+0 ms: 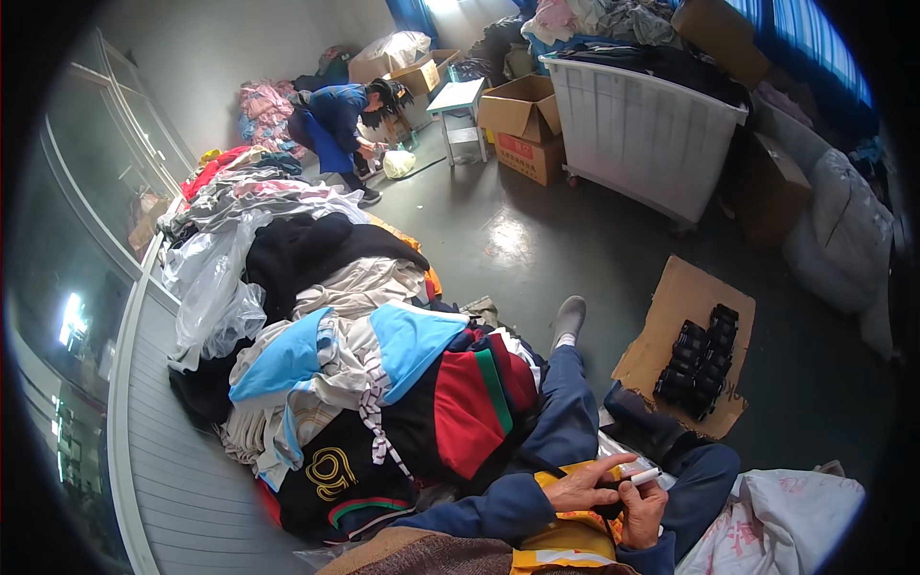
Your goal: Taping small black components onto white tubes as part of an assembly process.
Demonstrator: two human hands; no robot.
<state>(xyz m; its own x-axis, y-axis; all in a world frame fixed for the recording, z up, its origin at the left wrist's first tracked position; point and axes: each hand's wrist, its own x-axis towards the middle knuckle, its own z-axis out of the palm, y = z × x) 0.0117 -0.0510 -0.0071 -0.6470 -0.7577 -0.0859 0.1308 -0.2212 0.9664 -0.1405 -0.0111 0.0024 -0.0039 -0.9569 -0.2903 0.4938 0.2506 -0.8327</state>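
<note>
My left hand (583, 487) and my right hand (642, 513) meet above my lap at the lower right. A small black piece (609, 508), probably cloth, sits between them, pinched by the left fingers; most of it is hidden. From the fingers of my right hand sticks out a short white cylinder (645, 476); its exact kind is too small to tell. The left index finger reaches toward it. Beneath the hands, yellow cloth (575, 537) covers my lap. On the floor ahead to the right, several small black bundles (698, 362) lie in rows on a flat cardboard sheet (659, 307).
Piled clothes (355, 383) rise along the wall on my left. A person in blue (331, 120) bends over a white bag (400, 163) farther off. A large white bin (642, 125), an open carton (522, 105) and a small stool (458, 101) stand beyond. A white sack (786, 517) lies at right.
</note>
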